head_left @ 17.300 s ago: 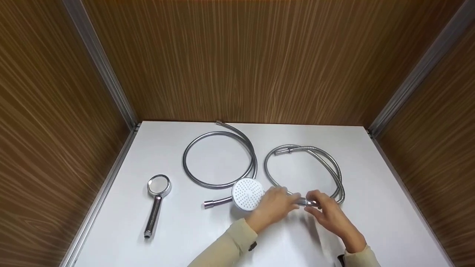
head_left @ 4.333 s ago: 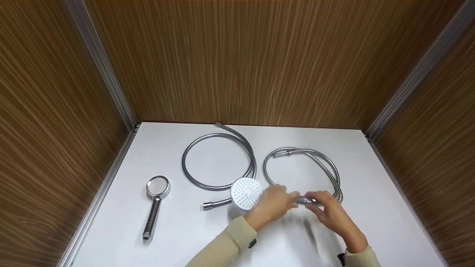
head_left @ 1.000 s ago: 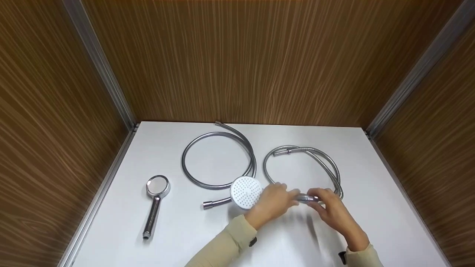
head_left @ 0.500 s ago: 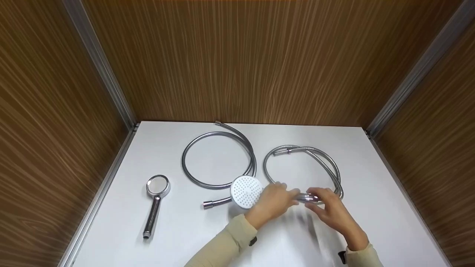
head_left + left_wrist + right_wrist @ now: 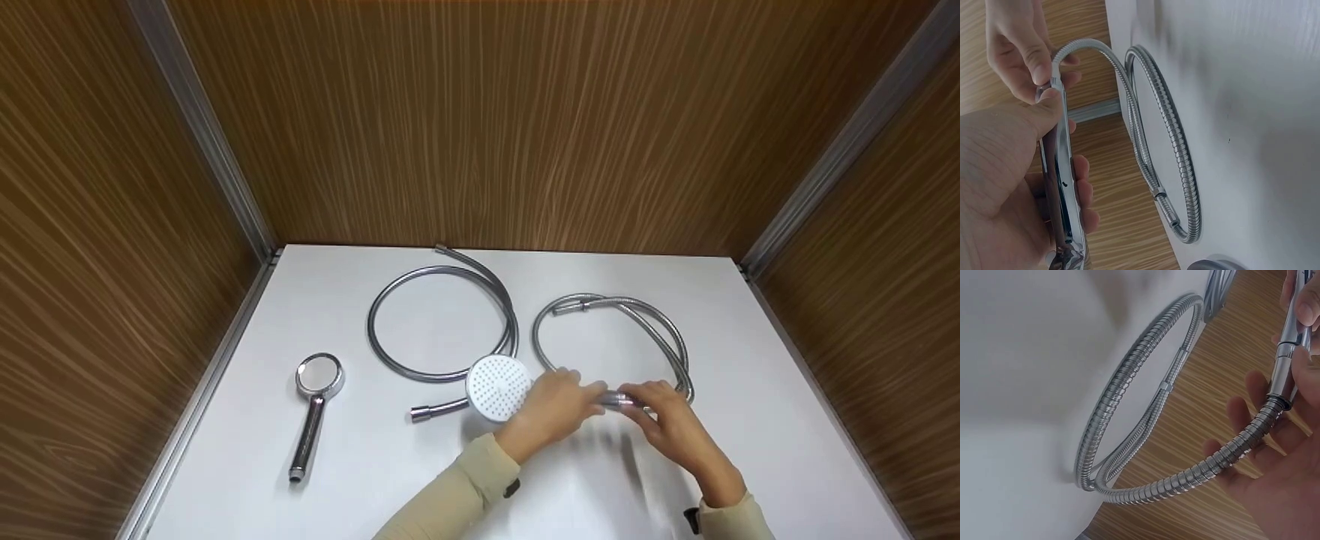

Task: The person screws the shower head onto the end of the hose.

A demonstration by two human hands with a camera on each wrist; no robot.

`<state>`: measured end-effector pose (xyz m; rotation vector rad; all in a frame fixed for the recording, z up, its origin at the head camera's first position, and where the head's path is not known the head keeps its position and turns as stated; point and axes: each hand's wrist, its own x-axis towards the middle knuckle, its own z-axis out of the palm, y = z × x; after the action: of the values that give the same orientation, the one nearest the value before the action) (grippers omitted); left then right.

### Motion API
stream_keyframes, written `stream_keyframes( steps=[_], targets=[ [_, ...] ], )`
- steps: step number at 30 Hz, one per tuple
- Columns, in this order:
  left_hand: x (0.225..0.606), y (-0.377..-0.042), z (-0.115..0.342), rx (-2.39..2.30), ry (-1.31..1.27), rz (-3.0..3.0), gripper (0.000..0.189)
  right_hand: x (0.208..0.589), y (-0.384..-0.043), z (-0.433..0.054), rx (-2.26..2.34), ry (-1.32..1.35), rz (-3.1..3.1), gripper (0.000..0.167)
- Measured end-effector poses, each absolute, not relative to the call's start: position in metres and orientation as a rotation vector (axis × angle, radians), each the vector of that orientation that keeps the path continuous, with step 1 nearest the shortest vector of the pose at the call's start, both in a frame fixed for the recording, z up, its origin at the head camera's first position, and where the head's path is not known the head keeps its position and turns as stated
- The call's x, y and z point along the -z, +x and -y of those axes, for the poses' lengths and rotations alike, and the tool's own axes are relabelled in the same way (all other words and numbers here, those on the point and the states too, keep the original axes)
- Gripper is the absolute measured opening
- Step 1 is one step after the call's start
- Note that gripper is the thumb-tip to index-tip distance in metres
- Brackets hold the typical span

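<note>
My left hand [image 5: 551,405] grips the chrome handle [image 5: 1061,180] of a hand shower above the table. Its round white spray face [image 5: 498,388] points up, to the left of that hand. At the handle's lower end my right hand [image 5: 667,424] pinches the chrome end fitting [image 5: 1282,377] of a ribbed metal shower hose [image 5: 679,360]. In the right wrist view the fitting meets the handle in line, with a thin seam between them. How far it is screwed on cannot be seen. The hose runs down from the right hand into a loose coil, its other end lying inside.
A second, smaller hand shower [image 5: 319,376] lies at the left of the white table [image 5: 217,465]. Between the two, a darker coiled hose [image 5: 373,330] lies partly under the held shower head. Wood-grain panels [image 5: 480,127] enclose the back and sides.
Both hands stay in nearly the same place throughout. The right thumb and fingers shift around the hose fitting, looser half a second ago and closer together now.
</note>
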<state>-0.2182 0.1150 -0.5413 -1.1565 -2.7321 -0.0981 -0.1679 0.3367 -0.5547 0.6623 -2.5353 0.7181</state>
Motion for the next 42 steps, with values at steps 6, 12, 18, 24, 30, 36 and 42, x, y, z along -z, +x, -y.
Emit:
stream_keyframes(
  steps=[6,12,18,24,30,36,42],
  targets=[
    [0.5418,-0.2178,-0.1148,0.072,-1.160,2.741,0.032,0.5540,-0.1654,-0.3348,-0.759,0.609,2.570,0.036],
    [0.5420,-0.2173,-0.1154,0.074,-1.159,2.736,0.031,0.5549,-0.1675,-0.3339,-0.746,0.617,2.554,0.044],
    [0.5412,-0.2165,-0.1152,0.073,-1.159,2.740,0.031,0.5559,-0.1696,-0.3359,-0.708,0.672,2.514,0.037],
    [0.5412,-0.2161,-0.1143,0.076,-1.151,2.721,0.031,0.5568,-0.1680,-0.3356,-0.704,0.675,2.505,0.030],
    [0.5416,-0.2157,-0.1148,0.082,-1.144,2.727,0.031,0.5567,-0.1665,-0.3336,-0.732,0.660,2.514,0.035],
    [0.5404,-0.2147,-0.1158,0.098,-1.152,2.749,0.031,0.5575,-0.1668,-0.3324,-0.706,0.656,2.508,0.042],
    [0.5401,-0.2156,-0.1160,0.086,-1.146,2.751,0.032,0.5584,-0.1670,-0.3316,-0.660,0.637,2.513,0.036]
  ],
)
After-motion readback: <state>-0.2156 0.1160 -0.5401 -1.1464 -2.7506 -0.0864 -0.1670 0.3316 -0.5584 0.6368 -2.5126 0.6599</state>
